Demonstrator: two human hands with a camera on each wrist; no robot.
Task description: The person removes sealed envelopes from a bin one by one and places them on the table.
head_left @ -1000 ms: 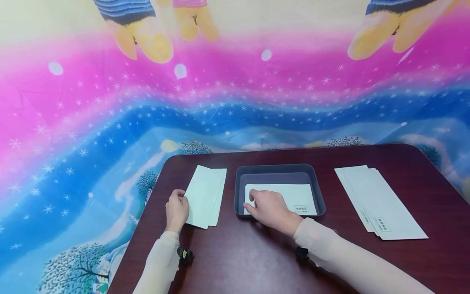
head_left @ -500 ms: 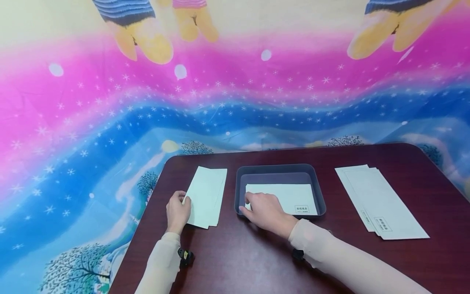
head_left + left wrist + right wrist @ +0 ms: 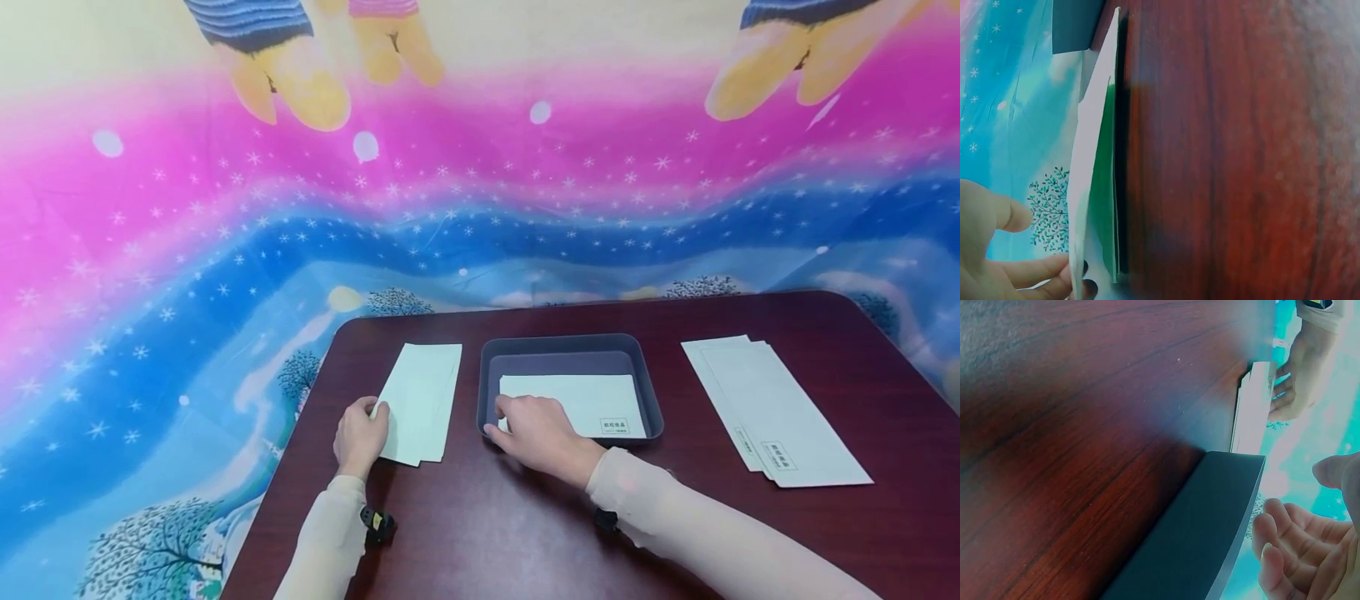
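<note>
My right hand (image 3: 542, 433) reaches into the tray (image 3: 647, 392), fingers loosely curled over the left end of the envelope (image 3: 592, 398) lying flat inside; it isn't pinched yet. My left hand (image 3: 361, 435) pinches the near-left edge of the paper stack (image 3: 420, 400) on the table (image 3: 525, 533). I'd slide a fingertip under the envelope's corner, then lift it clear of the wall.

Printed labels, too small to read

The envelope (image 3: 592, 402) in the tray (image 3: 570, 348) and the envelopes (image 3: 776, 415) at right bear small boxed printed labels, their characters illegible.
</note>
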